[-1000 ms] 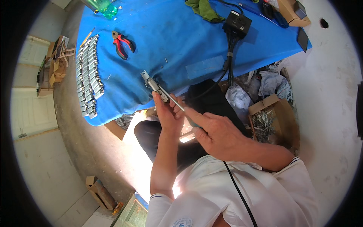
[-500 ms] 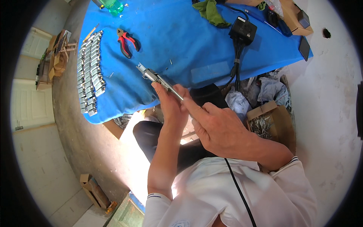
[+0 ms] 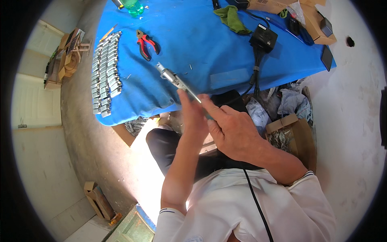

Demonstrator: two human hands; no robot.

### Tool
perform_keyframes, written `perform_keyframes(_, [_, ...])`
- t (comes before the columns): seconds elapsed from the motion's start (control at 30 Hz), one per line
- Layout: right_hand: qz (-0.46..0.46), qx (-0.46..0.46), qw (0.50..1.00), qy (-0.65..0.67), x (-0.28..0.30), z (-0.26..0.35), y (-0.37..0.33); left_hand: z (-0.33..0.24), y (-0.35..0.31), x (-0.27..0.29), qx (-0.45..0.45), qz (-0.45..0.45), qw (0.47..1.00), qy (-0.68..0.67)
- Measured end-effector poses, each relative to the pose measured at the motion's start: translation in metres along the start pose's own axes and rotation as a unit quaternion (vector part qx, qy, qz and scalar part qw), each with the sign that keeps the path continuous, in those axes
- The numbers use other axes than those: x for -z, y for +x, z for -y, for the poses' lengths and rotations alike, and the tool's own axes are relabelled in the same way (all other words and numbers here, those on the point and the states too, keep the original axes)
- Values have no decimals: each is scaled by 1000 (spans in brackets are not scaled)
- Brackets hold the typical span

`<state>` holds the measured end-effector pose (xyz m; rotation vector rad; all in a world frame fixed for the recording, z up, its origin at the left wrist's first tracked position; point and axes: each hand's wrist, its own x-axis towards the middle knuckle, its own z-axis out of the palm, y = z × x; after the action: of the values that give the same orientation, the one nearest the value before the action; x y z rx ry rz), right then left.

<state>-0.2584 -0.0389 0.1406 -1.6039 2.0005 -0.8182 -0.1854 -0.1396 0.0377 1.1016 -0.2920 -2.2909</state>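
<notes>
A slim silver metal mechanism [image 3: 174, 79] is held slanting above the near edge of the blue-covered table, its rounded, notched end up and to the left. My left hand [image 3: 192, 117] is closed round its lower part, thumb along the side. My right hand [image 3: 241, 133] meets the lower end with its index finger stretched against it; the thumb sits lower, and the other fingers are mostly hidden. Red-and-black pliers [image 3: 147, 45] lie beyond the mechanism. At the table's left side, small silver metal parts [image 3: 105, 72] lie in neat rows.
A black power box [image 3: 263, 38] with bundled cables stands right of centre, near a green cloth [image 3: 231, 20]. A phone [image 3: 327, 57] lies at the table's right corner. Below are an open carton of metal scraps [image 3: 300, 133] and plastic bags [image 3: 294, 103]. A green bottle [image 3: 133, 7] stands at the back.
The whole view has shifted slightly, so the table appears a little further right. The mechanism and both hands stay together, with the right index finger still at its lower end.
</notes>
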Motion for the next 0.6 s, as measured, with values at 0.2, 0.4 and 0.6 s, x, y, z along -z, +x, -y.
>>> perform_keyframes(0.2, [-84, 53, 991, -89, 13, -6, 7, -9, 10, -36, 38, 126, 991, 23])
perform_keyframes(0.4, [-65, 151, 971, -172, 31, -36, 30, -1, 8, -35, 117, 169, 976, 64])
perform_keyframes(0.6, [-14, 148, 969, -197, 23, -66, 31, -24, -10, 33, 11, 11, 998, 54])
